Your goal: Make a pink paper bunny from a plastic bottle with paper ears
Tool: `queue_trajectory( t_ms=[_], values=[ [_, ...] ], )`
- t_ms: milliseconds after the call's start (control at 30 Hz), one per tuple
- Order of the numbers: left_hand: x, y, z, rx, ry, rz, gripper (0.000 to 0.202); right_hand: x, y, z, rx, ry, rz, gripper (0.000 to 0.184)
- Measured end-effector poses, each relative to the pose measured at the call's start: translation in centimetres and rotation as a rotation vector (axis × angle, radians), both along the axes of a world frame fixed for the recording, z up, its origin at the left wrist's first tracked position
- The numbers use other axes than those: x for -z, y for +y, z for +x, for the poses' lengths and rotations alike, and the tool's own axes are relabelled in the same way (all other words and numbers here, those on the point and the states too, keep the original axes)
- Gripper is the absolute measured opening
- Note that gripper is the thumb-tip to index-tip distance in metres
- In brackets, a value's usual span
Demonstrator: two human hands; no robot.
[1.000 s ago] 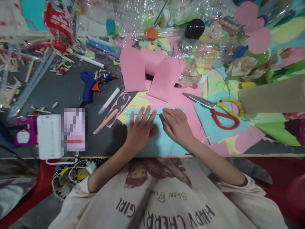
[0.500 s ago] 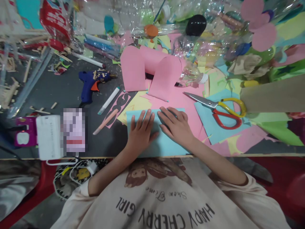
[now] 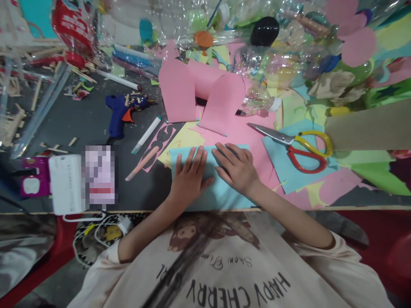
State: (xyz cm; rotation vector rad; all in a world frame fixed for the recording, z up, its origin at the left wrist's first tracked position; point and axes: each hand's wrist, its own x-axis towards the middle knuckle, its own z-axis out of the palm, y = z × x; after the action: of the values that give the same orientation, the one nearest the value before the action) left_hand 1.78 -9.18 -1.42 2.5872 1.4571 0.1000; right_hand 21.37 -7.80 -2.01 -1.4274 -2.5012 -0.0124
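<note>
A light blue paper sheet (image 3: 221,197) lies at the table's near edge, folded along its far side. My left hand (image 3: 189,177) lies flat on its left part with fingers spread out towards the fold. My right hand (image 3: 236,167) presses down beside it, fingers stretched leftward along the fold, nearly touching the left fingertips. Neither hand holds anything. A pink paper arch piece (image 3: 205,96) stands just behind the sheet.
Scissors (image 3: 297,143) with red and yellow handles lie to the right on coloured paper scraps. A blue glue gun (image 3: 120,112), a white marker (image 3: 147,134) and a pink pencil (image 3: 143,162) lie left. A white box (image 3: 66,184) sits near the table's left edge. Plastic bottles (image 3: 257,55) crowd the back.
My right hand has slid leftward along the fold towards my left hand. The left hand has barely moved.
</note>
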Motion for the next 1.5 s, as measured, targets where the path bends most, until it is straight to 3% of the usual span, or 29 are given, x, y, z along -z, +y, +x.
queue_trajectory(
  t_ms=[367,633,833,1267,1500],
  values=[
    [0.4,-0.1,0.2,-0.010,-0.005,0.057,0.065,0.3,-0.2,-0.3,-0.054,0.017,-0.011,0.043],
    [0.9,-0.1,0.1,-0.012,-0.058,0.049,0.065,1.1,-0.7,-1.7,-0.118,0.124,-0.257,0.056],
    [1.0,-0.2,0.4,-0.025,-0.039,0.060,0.066,0.6,-0.4,-1.7,-0.103,0.100,-0.312,0.055],
    [0.0,0.1,0.5,-0.019,0.032,-0.019,0.064,0.5,-0.3,-1.9,-0.079,0.087,-0.248,0.052],
    [-1.0,0.7,-1.4,0.035,0.027,-0.013,0.065,-0.5,-0.4,-1.2,-0.054,0.066,-0.236,0.043]
  ],
)
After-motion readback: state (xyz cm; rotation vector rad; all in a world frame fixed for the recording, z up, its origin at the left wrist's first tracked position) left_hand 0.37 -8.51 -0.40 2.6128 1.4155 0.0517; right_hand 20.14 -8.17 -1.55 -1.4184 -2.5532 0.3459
